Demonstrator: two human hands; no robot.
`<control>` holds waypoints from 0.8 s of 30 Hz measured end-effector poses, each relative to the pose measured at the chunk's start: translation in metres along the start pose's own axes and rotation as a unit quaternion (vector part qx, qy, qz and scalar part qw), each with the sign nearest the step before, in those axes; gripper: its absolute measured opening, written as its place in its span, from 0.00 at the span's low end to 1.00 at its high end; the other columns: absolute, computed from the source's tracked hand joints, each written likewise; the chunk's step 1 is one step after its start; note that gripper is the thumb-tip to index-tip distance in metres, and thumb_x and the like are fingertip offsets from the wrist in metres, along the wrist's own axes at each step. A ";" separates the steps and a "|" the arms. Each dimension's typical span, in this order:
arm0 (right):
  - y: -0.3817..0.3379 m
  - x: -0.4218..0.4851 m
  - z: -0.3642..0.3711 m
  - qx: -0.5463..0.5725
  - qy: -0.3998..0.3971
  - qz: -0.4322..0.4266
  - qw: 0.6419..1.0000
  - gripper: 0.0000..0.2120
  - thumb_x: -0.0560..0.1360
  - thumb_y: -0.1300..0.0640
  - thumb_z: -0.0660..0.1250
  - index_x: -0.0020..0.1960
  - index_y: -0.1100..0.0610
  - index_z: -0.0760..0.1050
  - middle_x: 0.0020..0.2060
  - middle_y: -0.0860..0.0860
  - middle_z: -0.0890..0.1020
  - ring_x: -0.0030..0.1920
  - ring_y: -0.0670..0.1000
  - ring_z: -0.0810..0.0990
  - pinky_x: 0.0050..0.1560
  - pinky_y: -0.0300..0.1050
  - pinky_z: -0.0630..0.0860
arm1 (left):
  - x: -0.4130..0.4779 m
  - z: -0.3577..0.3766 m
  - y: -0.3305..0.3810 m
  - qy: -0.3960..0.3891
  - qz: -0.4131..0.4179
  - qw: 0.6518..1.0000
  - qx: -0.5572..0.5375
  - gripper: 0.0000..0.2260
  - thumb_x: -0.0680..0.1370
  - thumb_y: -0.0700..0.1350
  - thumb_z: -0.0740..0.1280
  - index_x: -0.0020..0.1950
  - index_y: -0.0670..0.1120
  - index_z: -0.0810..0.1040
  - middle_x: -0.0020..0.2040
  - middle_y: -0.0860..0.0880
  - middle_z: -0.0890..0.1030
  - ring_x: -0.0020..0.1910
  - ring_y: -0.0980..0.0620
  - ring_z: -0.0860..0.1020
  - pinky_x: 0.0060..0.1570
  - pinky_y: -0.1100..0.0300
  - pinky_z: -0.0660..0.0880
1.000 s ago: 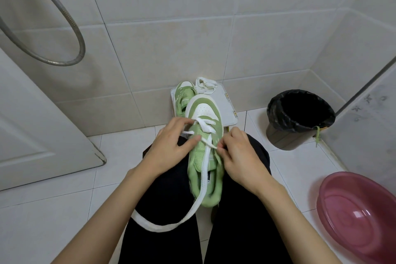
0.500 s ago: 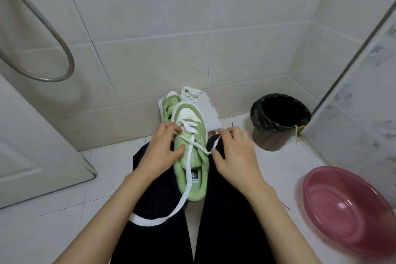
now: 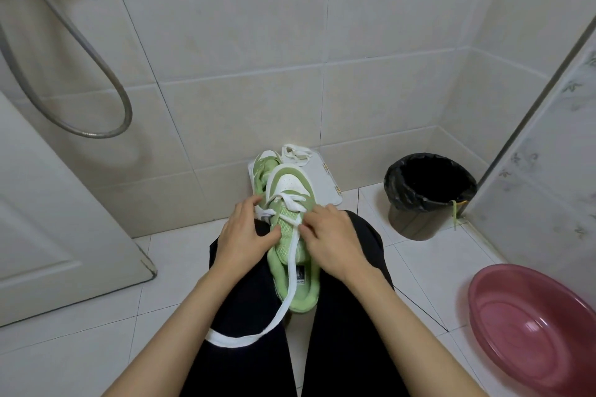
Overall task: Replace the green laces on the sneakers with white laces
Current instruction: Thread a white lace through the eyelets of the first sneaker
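Closer to the eyelets than before, the right hand [image 3: 335,238] pinches the white lace [image 3: 292,271] on the green sneaker [image 3: 290,251], which lies in the person's lap. The left hand [image 3: 245,235] grips the sneaker's side. Lacing seems midway; the next move likely calls for feeding the lace through the next eyelet.

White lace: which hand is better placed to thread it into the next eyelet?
Probably right: the right hand pinches the lace at the eyelets, while the left hand steadies the sneaker.
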State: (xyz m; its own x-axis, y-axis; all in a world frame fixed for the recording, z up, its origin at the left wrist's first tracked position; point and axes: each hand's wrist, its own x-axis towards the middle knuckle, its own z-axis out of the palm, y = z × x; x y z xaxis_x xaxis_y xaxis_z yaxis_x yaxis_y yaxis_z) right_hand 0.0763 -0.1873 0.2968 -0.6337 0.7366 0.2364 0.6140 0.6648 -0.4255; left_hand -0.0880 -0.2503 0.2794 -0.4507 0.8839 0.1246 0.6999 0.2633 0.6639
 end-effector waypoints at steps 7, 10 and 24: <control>0.043 -0.099 -0.022 0.134 0.085 0.131 0.979 0.13 0.77 0.54 0.61 0.33 0.53 0.67 0.31 0.45 0.70 0.41 0.47 0.67 0.46 0.45 0.63 | -0.001 -0.004 0.000 0.003 0.000 1.000 0.001 0.22 0.74 0.53 0.67 0.68 0.56 0.69 0.63 0.56 0.71 0.60 0.56 0.71 0.49 0.58 0.64; 0.045 -0.122 -0.018 0.198 0.124 0.202 0.951 0.13 0.76 0.60 0.66 0.34 0.51 0.71 0.34 0.46 0.74 0.42 0.48 0.70 0.48 0.48 0.67 | -0.004 -0.003 0.004 -0.002 0.043 0.999 -0.002 0.19 0.75 0.49 0.66 0.67 0.55 0.71 0.62 0.57 0.72 0.59 0.58 0.71 0.48 0.58 0.65; -0.027 -0.008 0.013 -0.039 0.051 0.074 0.995 0.11 0.81 0.50 0.58 0.54 0.57 0.72 0.51 0.53 0.76 0.52 0.56 0.74 0.50 0.47 0.64 | -0.010 -0.002 0.006 0.014 0.040 0.999 -0.033 0.20 0.75 0.49 0.67 0.66 0.53 0.71 0.63 0.56 0.74 0.61 0.55 0.73 0.52 0.57 0.70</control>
State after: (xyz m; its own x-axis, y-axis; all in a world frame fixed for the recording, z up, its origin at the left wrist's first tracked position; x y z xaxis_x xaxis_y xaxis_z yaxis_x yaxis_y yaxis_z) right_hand 0.0587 -0.2125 0.2945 -0.4843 0.8338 0.2649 0.7346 0.5520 -0.3945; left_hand -0.0808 -0.2581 0.2840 -0.4115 0.8894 0.1989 0.6970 0.1665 0.6975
